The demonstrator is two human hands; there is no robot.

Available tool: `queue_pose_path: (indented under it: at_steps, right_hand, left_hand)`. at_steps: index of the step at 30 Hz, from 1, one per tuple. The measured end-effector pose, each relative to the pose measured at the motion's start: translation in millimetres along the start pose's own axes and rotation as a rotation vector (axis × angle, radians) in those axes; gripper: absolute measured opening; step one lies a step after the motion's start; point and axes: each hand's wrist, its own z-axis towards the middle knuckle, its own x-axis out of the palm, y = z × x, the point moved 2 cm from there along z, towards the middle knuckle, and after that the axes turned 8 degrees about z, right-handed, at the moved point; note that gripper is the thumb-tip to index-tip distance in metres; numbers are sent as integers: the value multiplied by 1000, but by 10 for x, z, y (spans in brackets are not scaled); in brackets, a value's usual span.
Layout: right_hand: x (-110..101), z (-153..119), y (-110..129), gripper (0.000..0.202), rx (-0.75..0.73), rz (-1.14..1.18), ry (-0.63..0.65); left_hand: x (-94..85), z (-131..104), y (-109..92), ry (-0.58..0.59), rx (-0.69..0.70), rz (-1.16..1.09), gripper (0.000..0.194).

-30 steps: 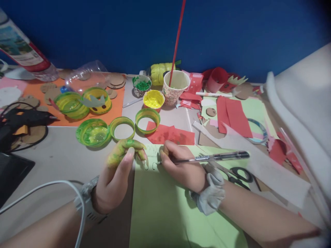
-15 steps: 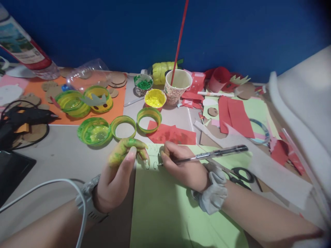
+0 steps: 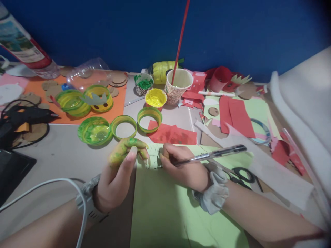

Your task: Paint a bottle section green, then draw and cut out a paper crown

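Observation:
My right hand (image 3: 178, 163) grips a black pen (image 3: 207, 156), its tip low on the pale green paper (image 3: 157, 210). Beside the tip are two small inked ovals (image 3: 155, 165) under a drawn line, with faint zigzag marks above. My left hand (image 3: 124, 162), smeared with green and yellow paint, has its fingers curled and the thumb against them. Its fingertips rest at the paper's upper left corner; whether anything is inside them is hidden. Just beyond that hand stand green-and-yellow painted rings (image 3: 123, 127) and a painted bottle base (image 3: 94, 131).
Behind are cups of green paint (image 3: 144, 84) and yellow paint (image 3: 156, 99), and a paper cup (image 3: 178, 86) with a red stick. Scissors (image 3: 241, 175) lie by my right wrist among paper scraps. A glue gun (image 3: 26, 115) is at left. A white cable (image 3: 80, 196) crosses my left forearm.
The right-hand oval was an open curve and is now closed. My right hand and the pen have shifted very slightly; my left hand stays in place.

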Motion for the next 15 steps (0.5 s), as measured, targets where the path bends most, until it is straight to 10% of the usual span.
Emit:
queue_pose_path:
  at_steps: [15]
  right_hand:
    - [6,-4,-3,24,23,-19,-71]
  left_hand:
    - [14,6,-6,-10,-50,11,32]
